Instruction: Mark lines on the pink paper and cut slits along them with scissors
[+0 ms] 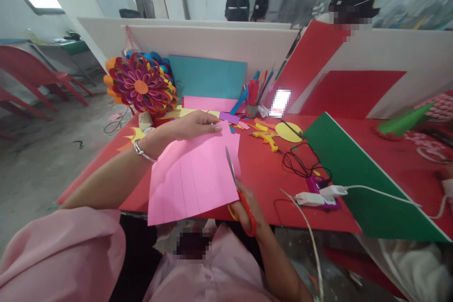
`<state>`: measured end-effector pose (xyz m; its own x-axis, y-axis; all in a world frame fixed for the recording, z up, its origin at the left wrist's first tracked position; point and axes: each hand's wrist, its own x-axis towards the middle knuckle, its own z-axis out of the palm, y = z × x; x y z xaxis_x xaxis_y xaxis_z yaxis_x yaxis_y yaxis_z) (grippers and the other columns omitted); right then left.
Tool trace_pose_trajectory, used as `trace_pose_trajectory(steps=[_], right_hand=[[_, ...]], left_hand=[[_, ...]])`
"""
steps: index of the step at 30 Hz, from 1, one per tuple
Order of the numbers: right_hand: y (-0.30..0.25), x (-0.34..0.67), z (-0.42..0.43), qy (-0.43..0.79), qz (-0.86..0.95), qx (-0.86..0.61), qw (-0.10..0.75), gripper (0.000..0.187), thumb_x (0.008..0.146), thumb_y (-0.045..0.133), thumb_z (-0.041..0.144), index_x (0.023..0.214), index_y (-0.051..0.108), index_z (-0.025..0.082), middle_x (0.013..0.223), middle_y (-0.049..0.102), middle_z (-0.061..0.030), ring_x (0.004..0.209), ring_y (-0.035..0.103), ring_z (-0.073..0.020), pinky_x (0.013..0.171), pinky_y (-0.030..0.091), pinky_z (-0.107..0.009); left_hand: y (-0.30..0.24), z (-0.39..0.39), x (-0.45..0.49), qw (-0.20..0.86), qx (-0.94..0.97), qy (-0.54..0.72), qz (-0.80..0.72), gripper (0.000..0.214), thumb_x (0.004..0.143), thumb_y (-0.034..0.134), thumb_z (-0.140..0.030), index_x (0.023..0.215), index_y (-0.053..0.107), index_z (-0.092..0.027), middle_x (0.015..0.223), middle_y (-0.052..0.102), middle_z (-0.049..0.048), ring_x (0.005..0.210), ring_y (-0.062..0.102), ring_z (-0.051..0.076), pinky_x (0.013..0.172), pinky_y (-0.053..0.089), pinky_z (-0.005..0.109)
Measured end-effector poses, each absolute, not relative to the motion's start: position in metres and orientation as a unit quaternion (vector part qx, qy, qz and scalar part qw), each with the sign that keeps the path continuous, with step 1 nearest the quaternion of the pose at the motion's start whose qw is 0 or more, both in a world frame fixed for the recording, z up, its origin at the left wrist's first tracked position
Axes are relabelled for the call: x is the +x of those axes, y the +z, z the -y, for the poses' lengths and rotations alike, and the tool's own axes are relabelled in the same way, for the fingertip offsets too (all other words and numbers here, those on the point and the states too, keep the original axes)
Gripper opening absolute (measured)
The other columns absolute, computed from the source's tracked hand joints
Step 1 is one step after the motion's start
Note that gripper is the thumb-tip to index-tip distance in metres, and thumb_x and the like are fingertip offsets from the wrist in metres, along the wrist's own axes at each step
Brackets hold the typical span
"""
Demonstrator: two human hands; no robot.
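A pink sheet of paper (191, 174) with several ruled lines hangs over the front of the red table. My left hand (198, 125) pinches its far edge between thumb and fingers. In my right hand (247, 207) are scissors (249, 217) with red and yellow handles, my fingers through the loops. Their blades point away from me and lie at the sheet's right side, where a narrow strip (234, 151) shows beyond the blade. How far the blades are apart, I cannot make out.
A yellow glue gun (266, 140) with a black cord lies right of the paper, near a yellow disc (289, 132). A purple power strip (323, 193) with white plugs and a green board (375, 179) are farther right. At back left stands a paper flower (141, 86).
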<state>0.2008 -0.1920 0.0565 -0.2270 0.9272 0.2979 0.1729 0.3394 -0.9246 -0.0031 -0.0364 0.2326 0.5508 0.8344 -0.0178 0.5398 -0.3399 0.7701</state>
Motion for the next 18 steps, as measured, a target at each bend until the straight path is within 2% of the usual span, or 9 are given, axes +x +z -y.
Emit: trace_pose_trajectory(steps=[4,7,12,18], right_hand=[[0.054,0.202,0.193,0.433,0.657,-0.385,0.482,0.014,0.090,0.056,0.029,0.098,0.065,0.022,0.085,0.067,-0.0025,0.074,0.061,-0.0214,0.066,0.051,-0.031],[0.050,0.202,0.194,0.436,0.655,-0.375,0.491,0.018,0.095,0.056,0.036,0.101,0.067,0.022,0.088,0.067,-0.0031,0.077,0.062,-0.0213,0.068,0.051,-0.030],[0.047,0.201,0.193,0.401,0.660,-0.381,0.507,0.025,0.101,0.053,0.044,0.093,0.064,0.023,0.084,0.065,-0.0037,0.075,0.062,-0.0207,0.070,0.051,-0.031],[0.049,0.202,0.190,0.401,0.660,-0.401,0.493,0.026,0.099,0.054,0.044,0.102,0.067,0.022,0.092,0.070,-0.0058,0.079,0.066,-0.0221,0.071,0.053,-0.032]], left_hand=[[0.236,0.041,-0.002,0.389,0.800,0.201,-0.411,0.029,0.082,0.075,-0.041,0.064,0.067,-0.019,0.063,0.050,-0.0011,0.059,0.038,0.013,0.058,0.029,0.028],[0.239,0.042,-0.001,0.398,0.800,0.200,-0.401,0.031,0.084,0.074,-0.037,0.061,0.063,-0.019,0.064,0.049,-0.0002,0.060,0.039,0.013,0.058,0.030,0.029],[0.246,0.042,-0.001,0.387,0.803,0.194,-0.410,0.032,0.083,0.077,-0.029,0.059,0.060,-0.018,0.065,0.049,-0.0005,0.060,0.039,0.012,0.060,0.031,0.029],[0.248,0.041,0.001,0.404,0.788,0.201,-0.419,0.012,0.076,0.077,-0.010,0.067,0.072,-0.017,0.067,0.060,0.0009,0.067,0.055,0.016,0.069,0.040,0.027]])
